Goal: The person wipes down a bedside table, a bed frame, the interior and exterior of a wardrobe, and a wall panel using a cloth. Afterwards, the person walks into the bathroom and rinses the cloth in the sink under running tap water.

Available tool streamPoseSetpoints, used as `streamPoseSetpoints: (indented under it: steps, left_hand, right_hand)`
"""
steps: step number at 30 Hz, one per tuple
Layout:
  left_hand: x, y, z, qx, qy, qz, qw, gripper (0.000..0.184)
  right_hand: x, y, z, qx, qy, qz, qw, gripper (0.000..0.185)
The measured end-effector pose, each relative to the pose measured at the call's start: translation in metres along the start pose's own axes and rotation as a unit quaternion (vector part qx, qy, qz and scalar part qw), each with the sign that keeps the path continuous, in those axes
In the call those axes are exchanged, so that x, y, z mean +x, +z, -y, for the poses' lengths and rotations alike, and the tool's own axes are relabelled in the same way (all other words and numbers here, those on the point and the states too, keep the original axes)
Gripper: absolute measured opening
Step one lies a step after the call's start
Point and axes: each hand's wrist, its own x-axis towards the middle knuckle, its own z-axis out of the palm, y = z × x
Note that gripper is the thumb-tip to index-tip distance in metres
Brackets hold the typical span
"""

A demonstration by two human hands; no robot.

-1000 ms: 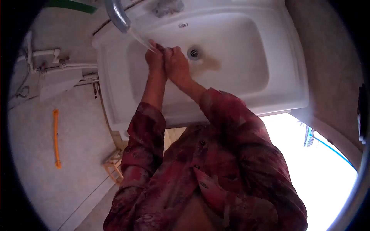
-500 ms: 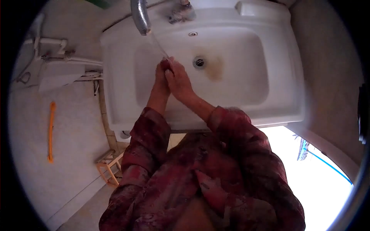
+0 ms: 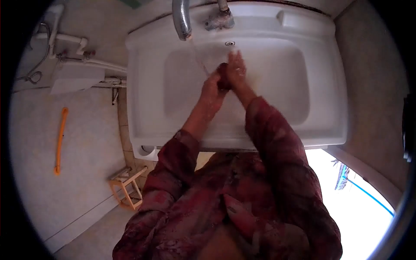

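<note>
Over the white sink [image 3: 149, 86], my left hand [image 3: 211, 89] is closed around a dark reddish, rounded lump [image 3: 223, 77] whose kind I cannot make out. My right hand [image 3: 236, 69] lies against the lump's right side, its fingers stretched out and slightly smeared by motion. From the metal spout [image 3: 182, 21], a thin stream of water [image 3: 200, 60] runs down towards my left hand. Both hands look wet. The drain is hidden behind my right hand and forearm.
A tap body [image 3: 220, 19] sits on the sink's back ledge. At left are white pipes [image 3: 65, 38], an orange grab bar [image 3: 61, 141] on the wall and a small wooden stool [image 3: 125, 188]. Bright light comes in at lower right.
Both hands have moved right in the basin, away from the spout. My right hand has opened from its wrap over my left, and the dark lump shows more. The view has shifted slightly.
</note>
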Motion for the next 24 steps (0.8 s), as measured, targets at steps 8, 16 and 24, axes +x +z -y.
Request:
streamPoseSetpoints:
  steps: [8, 16, 24]
  left_hand:
    - [0.032, -0.064, -0.033, -0.187, -0.038, 0.349, 0.918, 0.038]
    - [0.021, -0.003, -0.032, -0.017, -0.017, -0.079, 0.997, 0.036]
    - [-0.006, 0.022, 0.0, 0.212, 0.17, 0.025, 0.962, 0.054]
  right_hand:
    - [-0.035, -0.022, 0.083, 0.344, 0.029, -0.072, 0.936, 0.037]
    - [-0.032, -0.017, 0.052, 0.458, 0.171, 0.094, 0.867, 0.044]
    - [-0.003, -0.006, -0.001, 0.802, 0.278, 0.166, 0.502, 0.043]
